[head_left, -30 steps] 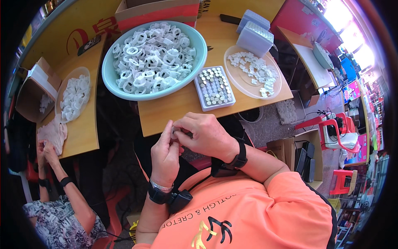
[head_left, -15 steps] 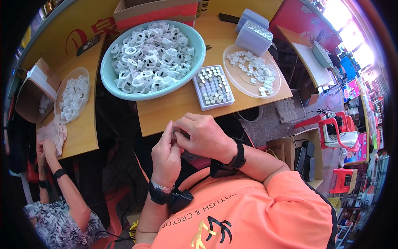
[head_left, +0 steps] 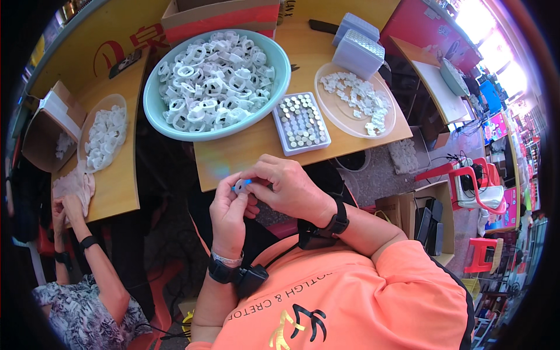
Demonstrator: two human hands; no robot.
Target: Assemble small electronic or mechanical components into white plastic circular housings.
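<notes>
In front of my body, just off the table's near edge, both hands meet around a small round white plastic piece [head_left: 240,186] with a dark centre and a blue glow at its sides. My left hand [head_left: 227,211] pinches it between thumb and fingers. My right hand [head_left: 282,185] is closed on its other side, fingertips at the glowing edge. Beyond them stands a light-blue basin [head_left: 201,136] heaped with white plastic ring-shaped pieces [head_left: 216,81]. Right of it is a white tray [head_left: 299,151] of silver button cells [head_left: 302,119]. A round translucent lid [head_left: 328,111] carries small white pieces [head_left: 373,108].
Clear plastic boxes [head_left: 357,55] stand behind the lid, and a red-and-brown carton [head_left: 221,20] behind the basin. At left, a co-worker's hands [head_left: 67,207] hold pale cloth beside a tray of white pieces [head_left: 105,137]. An open carton [head_left: 431,224] and red stools [head_left: 481,255] are at right.
My fingers have parted somewhat, bringing the round piece into view. A blue glow now shows on it. The basin and trays stay where they were.
</notes>
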